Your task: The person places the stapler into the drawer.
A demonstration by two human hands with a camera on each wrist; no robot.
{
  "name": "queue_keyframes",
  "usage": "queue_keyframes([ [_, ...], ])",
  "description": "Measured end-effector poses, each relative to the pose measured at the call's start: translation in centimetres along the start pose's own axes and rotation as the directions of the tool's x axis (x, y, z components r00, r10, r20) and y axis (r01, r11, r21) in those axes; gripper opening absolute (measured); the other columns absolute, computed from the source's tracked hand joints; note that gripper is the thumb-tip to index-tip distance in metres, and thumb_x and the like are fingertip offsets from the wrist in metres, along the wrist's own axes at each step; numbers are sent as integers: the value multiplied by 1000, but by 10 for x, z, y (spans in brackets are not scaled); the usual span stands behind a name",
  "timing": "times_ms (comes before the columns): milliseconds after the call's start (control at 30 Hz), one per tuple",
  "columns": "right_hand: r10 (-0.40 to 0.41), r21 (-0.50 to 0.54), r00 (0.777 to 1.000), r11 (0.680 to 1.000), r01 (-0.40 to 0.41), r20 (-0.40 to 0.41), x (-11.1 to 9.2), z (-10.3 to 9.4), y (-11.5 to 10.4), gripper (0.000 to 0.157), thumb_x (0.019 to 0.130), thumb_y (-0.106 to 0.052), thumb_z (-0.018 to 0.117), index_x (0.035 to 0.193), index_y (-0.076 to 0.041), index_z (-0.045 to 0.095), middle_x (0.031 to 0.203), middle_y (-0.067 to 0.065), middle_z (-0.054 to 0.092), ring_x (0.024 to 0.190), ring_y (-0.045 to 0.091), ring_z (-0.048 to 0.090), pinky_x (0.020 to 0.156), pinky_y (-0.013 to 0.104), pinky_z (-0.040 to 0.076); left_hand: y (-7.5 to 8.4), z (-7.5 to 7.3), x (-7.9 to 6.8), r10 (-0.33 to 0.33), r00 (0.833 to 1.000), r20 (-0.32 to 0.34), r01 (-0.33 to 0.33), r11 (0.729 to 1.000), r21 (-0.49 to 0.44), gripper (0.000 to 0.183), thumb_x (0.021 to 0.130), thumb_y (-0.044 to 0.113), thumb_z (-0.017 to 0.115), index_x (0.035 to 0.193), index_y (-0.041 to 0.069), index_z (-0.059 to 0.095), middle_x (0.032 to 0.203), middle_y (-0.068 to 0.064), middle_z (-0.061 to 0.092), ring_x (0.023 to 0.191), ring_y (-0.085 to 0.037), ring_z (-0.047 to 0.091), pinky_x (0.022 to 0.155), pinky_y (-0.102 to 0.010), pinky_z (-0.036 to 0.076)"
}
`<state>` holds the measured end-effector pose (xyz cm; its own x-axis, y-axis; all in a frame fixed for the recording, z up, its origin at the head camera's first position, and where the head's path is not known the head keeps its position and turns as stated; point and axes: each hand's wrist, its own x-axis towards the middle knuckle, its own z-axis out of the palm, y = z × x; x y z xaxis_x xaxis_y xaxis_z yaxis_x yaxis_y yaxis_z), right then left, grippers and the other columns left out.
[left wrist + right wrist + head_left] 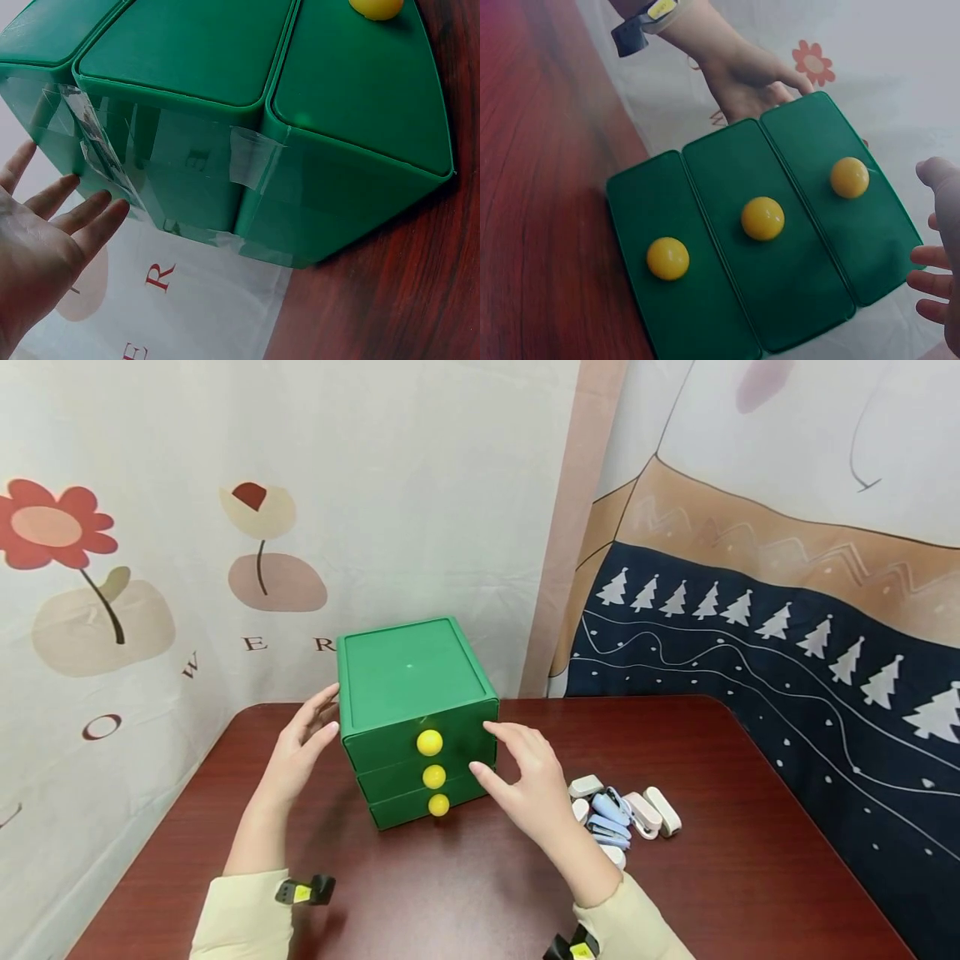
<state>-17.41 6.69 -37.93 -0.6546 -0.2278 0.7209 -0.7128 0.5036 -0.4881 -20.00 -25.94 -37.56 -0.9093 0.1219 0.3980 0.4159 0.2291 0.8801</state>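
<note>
A green three-drawer box point(408, 681) with round yellow knobs point(763, 218) stands on the table, all its drawers pushed in. My left hand point(300, 739) is at the box's left side, fingers spread and slightly bent. In the left wrist view its fingertips come right up to the side wall, where clear tape point(251, 157) is stuck across the drawers. By the front right corner is my right hand point(528, 777), thumb and fingers apart with nothing between them. The right wrist view shows that hand point(941, 247) at the edge, beside the top drawer.
On the brown table point(495, 902), right of the box, lies a loose pile of small white and light blue staplers point(611, 810), partly hidden by my right forearm. A printed curtain point(420, 485) hangs behind the table.
</note>
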Motion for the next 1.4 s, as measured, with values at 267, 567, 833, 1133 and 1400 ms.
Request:
queue_keyframes([
  [267,-15,30,1000,999,14,26,4,17,-7,44,86,-28,73,124,-10,62,120,-3,61,108,14,52,90,33,44,-2,2,0,13,1000,-7,-13,999,-41,50,101,10,46,150,10,33,140,-7,41,125,-11,42,92,-16,37],
  [567,-1,57,1000,998,-1,30,11,38,-14,42,86,-25,74,124,-12,62,116,-1,62,105,14,56,88,29,46,-3,2,2,21,1000,-8,-22,999,-48,50,101,9,47,149,10,34,140,-2,41,124,-10,43,92,-16,37],
  [833,47,108,998,993,-51,40,13,54,-17,41,83,-20,77,121,-11,64,104,0,64,86,16,61,72,30,50,-3,2,2,21,1000,0,-21,998,-62,50,101,9,47,150,10,33,141,-2,40,125,-11,42,93,-17,37],
  [1133,77,203,997,976,-76,0,14,64,-18,34,84,-13,76,117,-9,65,98,1,63,82,14,61,71,28,51,-4,3,0,42,999,-7,-42,995,-89,50,101,7,45,150,9,33,137,-2,43,125,-10,42,93,-16,35],
  [1400,46,203,999,978,-40,-24,9,62,-17,32,81,-10,78,111,-7,67,92,1,63,79,15,60,69,28,51,-4,7,-3,43,999,-11,-44,993,-113,50,101,6,45,150,9,32,138,-2,42,127,-12,40,94,-17,35],
])
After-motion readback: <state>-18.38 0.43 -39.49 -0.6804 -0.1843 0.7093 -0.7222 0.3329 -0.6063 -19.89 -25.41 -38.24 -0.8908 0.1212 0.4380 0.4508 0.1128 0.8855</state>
